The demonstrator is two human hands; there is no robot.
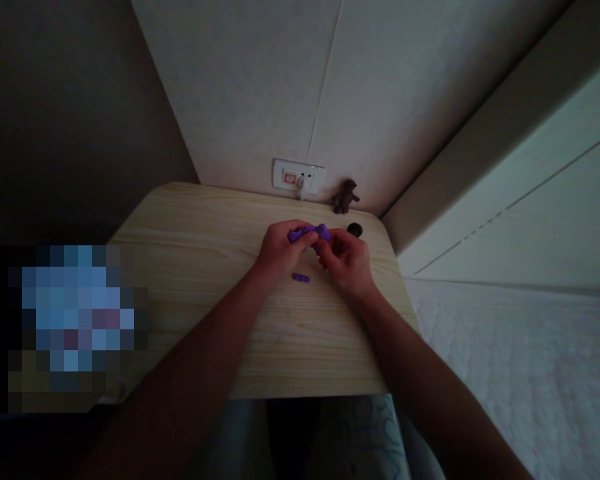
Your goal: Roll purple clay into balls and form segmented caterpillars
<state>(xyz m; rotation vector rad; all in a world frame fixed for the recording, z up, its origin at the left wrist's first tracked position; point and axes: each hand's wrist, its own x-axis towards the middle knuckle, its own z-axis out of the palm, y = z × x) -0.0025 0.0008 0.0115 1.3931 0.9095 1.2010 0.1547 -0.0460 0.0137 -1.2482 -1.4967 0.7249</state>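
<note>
Purple, soft-looking material forms the lumpy piece (310, 233) that we take as our centre, raised between two hands above the wood-grained tabletop (190, 260). Our left hand (281, 248) grips it, thumb in front and fingers behind; our right hand (349, 261) has its fingers curled at the right end, though we cannot tell whether they pinch it or merely touch. We judge the step in hand to be shaping or joining by fingertip; the next move would call for a steady left hold and light, local pressure from the right. Nearer us, apart from the hands, lies a short purple strip (301, 278). Beyond our right hand sits a dark round object (355, 230), its nature unclear; farther back, a brown figurine (347, 197) stands near the wall, its details lost in dim light. Left of it is a wall socket (299, 176). Our fingers hide much of the piece's underside, and coarse pixels mask an area at lower left.
</note>
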